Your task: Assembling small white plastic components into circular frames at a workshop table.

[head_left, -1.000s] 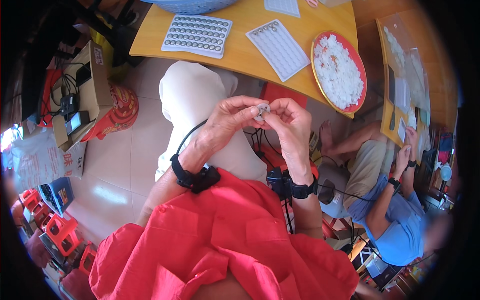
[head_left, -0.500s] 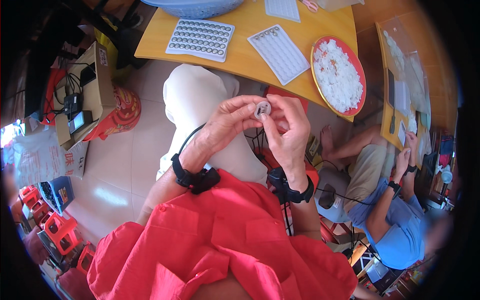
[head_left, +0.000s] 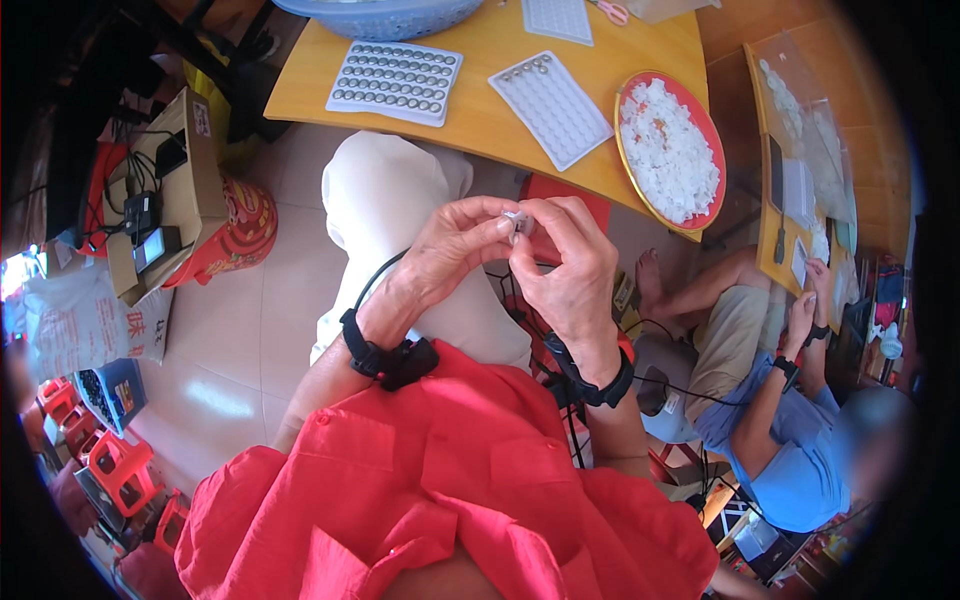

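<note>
Above my lap, both my hands pinch one small round whitish piece (head_left: 518, 221). My left hand (head_left: 452, 250) grips its left side between thumb and fingers. From the right, my right hand (head_left: 572, 262) closes thumb and fingertips on it, covering much of it. On the yellow table beyond, a white tray (head_left: 388, 116) holds rows of small round metallic pieces. To its right lies another white tray (head_left: 560, 120), with several such pieces along its far row. A red plate with a gold rim (head_left: 694, 108) carries a heap of small white pieces (head_left: 665, 150).
At the table's far side stand a blue basin (head_left: 385, 20), a third white tray (head_left: 558, 22) and pink-handled scissors (head_left: 613, 12). A cardboard box (head_left: 205, 180) with cables is on the left. A co-worker in blue (head_left: 790, 470) sits on the right at another table (head_left: 775, 240).
The round piece has turned from facing up to more edge-on. My right fingers have closed further over it. The whole scene has shifted slightly left.
</note>
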A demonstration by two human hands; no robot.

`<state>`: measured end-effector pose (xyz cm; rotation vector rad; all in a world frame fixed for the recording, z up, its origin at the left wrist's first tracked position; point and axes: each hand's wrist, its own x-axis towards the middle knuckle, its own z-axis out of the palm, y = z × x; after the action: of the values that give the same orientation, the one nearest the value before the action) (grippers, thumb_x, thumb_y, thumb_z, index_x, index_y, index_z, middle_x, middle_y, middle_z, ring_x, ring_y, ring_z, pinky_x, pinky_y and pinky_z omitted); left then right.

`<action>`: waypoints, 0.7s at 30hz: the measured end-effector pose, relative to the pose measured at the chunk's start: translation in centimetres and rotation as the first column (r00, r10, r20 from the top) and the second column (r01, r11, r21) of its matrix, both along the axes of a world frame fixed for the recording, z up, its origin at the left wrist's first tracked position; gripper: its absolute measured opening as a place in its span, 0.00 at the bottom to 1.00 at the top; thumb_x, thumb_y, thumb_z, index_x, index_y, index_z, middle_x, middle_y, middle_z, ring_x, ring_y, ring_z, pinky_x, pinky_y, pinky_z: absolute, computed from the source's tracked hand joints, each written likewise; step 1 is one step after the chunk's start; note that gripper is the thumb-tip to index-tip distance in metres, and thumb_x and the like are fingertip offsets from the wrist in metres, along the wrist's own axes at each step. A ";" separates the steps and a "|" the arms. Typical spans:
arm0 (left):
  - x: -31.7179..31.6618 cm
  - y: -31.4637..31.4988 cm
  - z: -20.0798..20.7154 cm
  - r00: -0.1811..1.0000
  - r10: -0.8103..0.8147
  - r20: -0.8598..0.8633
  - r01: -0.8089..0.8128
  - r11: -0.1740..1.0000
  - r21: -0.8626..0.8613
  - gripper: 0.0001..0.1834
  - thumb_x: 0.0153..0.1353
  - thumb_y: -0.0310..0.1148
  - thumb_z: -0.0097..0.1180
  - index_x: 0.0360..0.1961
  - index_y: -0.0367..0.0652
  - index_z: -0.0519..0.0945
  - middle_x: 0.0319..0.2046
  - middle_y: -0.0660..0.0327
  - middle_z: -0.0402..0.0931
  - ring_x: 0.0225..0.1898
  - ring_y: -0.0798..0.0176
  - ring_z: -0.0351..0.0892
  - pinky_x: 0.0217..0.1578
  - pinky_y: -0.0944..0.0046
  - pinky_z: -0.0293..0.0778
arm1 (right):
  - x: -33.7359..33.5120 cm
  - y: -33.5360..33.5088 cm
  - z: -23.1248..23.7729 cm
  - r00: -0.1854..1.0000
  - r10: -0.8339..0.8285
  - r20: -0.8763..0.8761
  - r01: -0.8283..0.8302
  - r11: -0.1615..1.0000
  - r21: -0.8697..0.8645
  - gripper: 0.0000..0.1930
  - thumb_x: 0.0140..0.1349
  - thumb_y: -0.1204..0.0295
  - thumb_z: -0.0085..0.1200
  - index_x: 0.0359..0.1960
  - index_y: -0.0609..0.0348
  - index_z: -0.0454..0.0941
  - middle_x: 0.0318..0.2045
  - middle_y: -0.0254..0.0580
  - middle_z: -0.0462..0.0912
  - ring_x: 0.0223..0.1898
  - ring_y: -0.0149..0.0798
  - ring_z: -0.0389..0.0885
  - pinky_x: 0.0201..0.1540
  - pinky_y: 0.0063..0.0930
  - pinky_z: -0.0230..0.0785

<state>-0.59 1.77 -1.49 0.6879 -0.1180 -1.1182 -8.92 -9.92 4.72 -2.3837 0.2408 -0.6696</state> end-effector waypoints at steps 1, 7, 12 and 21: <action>0.0 0.0 0.1 1.000 -0.003 -0.003 0.003 1.000 0.013 0.12 0.58 0.29 0.55 0.42 0.38 0.76 0.38 0.60 0.76 0.39 0.68 0.76 0.42 0.67 0.74 | 0.0 0.0 -0.1 1.000 -0.005 0.006 0.005 1.000 0.020 0.13 0.42 0.82 0.55 0.33 0.60 0.74 0.27 0.39 0.74 0.24 0.41 0.76 0.24 0.31 0.70; 0.1 -0.1 0.0 0.998 -0.019 -0.053 0.019 1.000 0.000 0.12 0.56 0.28 0.57 0.42 0.37 0.76 0.37 0.61 0.77 0.39 0.68 0.76 0.43 0.68 0.74 | 0.2 0.1 0.1 1.000 -0.012 -0.009 0.012 0.999 -0.043 0.13 0.39 0.82 0.55 0.31 0.61 0.73 0.26 0.40 0.74 0.28 0.42 0.75 0.27 0.31 0.70; 0.3 0.0 -0.1 0.994 -0.064 -0.093 0.063 0.998 -0.016 0.12 0.55 0.28 0.57 0.42 0.38 0.77 0.38 0.60 0.77 0.39 0.68 0.76 0.44 0.67 0.74 | 0.2 0.1 0.0 1.000 -0.020 0.005 0.020 0.994 -0.104 0.13 0.39 0.82 0.55 0.31 0.62 0.73 0.26 0.40 0.74 0.27 0.42 0.74 0.26 0.31 0.69; 0.0 -0.3 0.3 0.991 -0.102 -0.088 0.105 0.994 0.028 0.12 0.55 0.28 0.57 0.41 0.37 0.77 0.37 0.61 0.77 0.40 0.68 0.76 0.45 0.66 0.73 | 0.0 -0.5 -0.5 1.000 -0.030 0.008 0.031 0.995 -0.099 0.11 0.39 0.82 0.55 0.29 0.62 0.73 0.23 0.41 0.72 0.24 0.42 0.74 0.24 0.34 0.67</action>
<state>-0.56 1.43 -1.22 0.6674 -0.0627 -1.2500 -8.91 -10.42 4.23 -2.4769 0.2468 -0.7185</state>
